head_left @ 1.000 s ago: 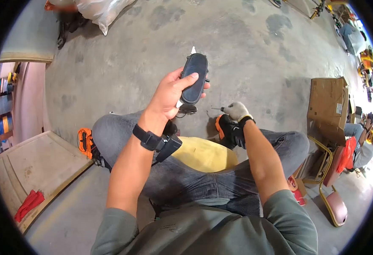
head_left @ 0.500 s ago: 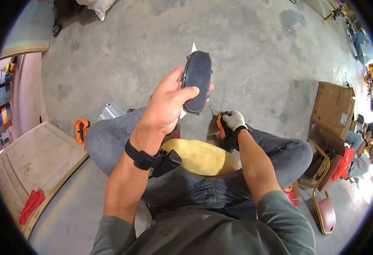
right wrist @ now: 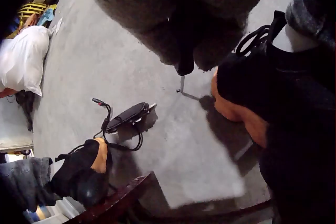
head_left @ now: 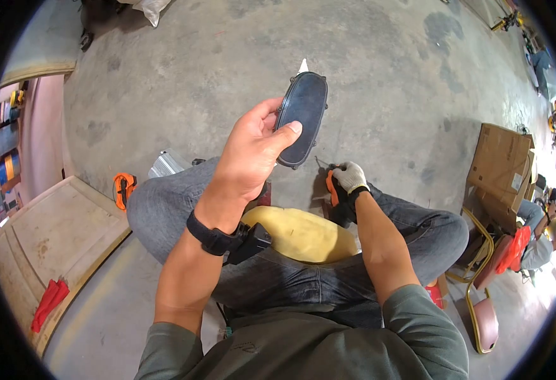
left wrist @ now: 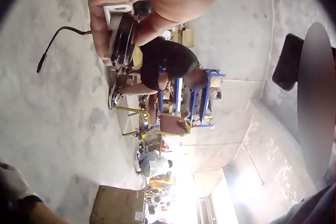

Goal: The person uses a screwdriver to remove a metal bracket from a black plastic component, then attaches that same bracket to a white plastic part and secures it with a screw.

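Observation:
My bare left hand (head_left: 249, 152) holds up a black oval housing (head_left: 304, 120) with small lugs round its rim, thumb on the flat face. A white pointed piece (head_left: 303, 65) sticks out beyond its far end. The left wrist view shows the housing (left wrist: 123, 43) edge-on between fingers and thumb. Low beside the right shoe, my gloved right hand (head_left: 352, 177) grips a screwdriver (right wrist: 185, 58) by its black handle. Its thin shaft points down, a small dark bit at the tip. On the floor, a similar black oval housing (right wrist: 128, 117) lies with its cable.
Both shoes flank the work area, the right shoe (right wrist: 252, 87) close by the gloved hand. A yellow surface (head_left: 297, 234) lies between my legs. A cardboard box (head_left: 499, 164) and a gold-framed chair (head_left: 480, 316) stand to the right, a wooden panel (head_left: 69, 234) to the left.
The left hand has shifted the housing slightly right in the head view, with its face turned more toward the camera. The right hand has turned, so the screwdriver no longer points out to the left.

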Tool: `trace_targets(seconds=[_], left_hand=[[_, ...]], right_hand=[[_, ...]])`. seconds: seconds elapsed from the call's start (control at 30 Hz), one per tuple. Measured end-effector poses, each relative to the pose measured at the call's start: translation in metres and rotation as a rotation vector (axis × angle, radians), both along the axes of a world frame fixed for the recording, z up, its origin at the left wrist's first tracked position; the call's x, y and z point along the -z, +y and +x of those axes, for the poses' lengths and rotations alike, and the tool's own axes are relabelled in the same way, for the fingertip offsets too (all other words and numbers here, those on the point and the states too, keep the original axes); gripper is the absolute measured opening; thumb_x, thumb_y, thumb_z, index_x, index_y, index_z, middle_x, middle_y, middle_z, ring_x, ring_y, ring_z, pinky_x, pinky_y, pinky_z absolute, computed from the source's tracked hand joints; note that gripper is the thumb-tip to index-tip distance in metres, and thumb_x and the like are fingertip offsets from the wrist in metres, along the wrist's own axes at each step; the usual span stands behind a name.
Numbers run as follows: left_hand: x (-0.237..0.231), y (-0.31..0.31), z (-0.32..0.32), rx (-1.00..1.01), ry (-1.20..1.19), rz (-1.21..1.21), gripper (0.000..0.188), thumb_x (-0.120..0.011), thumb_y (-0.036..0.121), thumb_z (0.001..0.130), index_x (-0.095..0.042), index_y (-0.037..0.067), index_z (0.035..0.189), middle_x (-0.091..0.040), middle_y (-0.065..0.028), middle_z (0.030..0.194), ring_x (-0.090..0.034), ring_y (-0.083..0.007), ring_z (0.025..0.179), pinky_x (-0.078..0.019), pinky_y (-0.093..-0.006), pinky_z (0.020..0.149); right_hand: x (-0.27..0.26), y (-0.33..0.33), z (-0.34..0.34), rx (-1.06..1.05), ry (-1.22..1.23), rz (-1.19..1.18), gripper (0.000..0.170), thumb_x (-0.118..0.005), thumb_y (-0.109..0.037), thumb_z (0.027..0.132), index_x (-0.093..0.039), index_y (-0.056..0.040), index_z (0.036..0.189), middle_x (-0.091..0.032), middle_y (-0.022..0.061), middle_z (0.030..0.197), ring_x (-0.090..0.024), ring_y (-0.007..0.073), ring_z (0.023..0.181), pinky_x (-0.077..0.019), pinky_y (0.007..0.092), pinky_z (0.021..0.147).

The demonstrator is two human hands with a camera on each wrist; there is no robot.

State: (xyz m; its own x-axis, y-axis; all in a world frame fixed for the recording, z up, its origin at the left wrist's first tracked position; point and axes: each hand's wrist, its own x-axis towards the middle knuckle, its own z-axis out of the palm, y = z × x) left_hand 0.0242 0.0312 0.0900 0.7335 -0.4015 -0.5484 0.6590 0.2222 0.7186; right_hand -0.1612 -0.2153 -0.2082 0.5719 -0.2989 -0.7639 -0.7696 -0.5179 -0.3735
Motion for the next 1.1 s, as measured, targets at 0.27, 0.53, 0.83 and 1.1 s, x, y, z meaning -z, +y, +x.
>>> trace_targets(seconds=[0.27,0.53,0.83,1.1], left_hand=[[-0.012,-0.006,0.001,-0.034,-0.116,0.025,0.05,-0.057,-0.003,0.096,-0.039,-0.001,0.143,-0.067,-0.0163,0.112,-0.065,-0.014,0.096,-0.0542,-0.0283,0.082],[0.008,-0.002,0.008,0.108,-0.252,0.149,0.019,-0.054,0.0,0.097,-0.065,-0.002,0.113,-0.07,-0.0131,0.103,-0.067,-0.0148,0.093,-0.055,-0.0286,0.082],[0.036,-0.005,-0.002,0.239,-0.293,0.329,0.016,-0.061,0.003,0.094,-0.071,0.0,0.105,-0.072,-0.0077,0.097,-0.066,-0.0125,0.087,-0.0523,-0.0264,0.079],[0.052,-0.01,-0.01,0.404,-0.328,0.44,0.024,-0.061,0.002,0.093,-0.073,0.004,0.114,-0.07,-0.0067,0.102,-0.062,-0.0133,0.091,-0.0503,-0.0287,0.082]], right_hand=[[-0.01,-0.01,0.002,0.047,-0.075,0.014,0.047,-0.072,-0.033,0.079,-0.071,0.0046,0.107,-0.071,0.0263,0.096,-0.069,0.0369,0.095,-0.0532,0.041,0.086],[-0.098,-0.025,0.032,0.194,-0.075,0.135,0.04,-0.07,-0.024,0.081,-0.07,0.0079,0.105,-0.068,0.0115,0.07,-0.066,0.0167,0.06,-0.0513,0.0312,0.057],[-0.199,-0.042,0.037,0.357,-0.157,0.442,0.034,-0.069,-0.015,0.085,-0.068,0.0076,0.111,-0.059,0.0025,0.076,-0.056,0.0104,0.063,-0.0449,0.0249,0.058],[-0.323,-0.047,0.028,0.36,-0.285,0.556,0.038,-0.066,-0.015,0.092,-0.062,0.0088,0.122,-0.067,0.0081,0.094,-0.061,0.0109,0.072,-0.0515,0.0224,0.064]])
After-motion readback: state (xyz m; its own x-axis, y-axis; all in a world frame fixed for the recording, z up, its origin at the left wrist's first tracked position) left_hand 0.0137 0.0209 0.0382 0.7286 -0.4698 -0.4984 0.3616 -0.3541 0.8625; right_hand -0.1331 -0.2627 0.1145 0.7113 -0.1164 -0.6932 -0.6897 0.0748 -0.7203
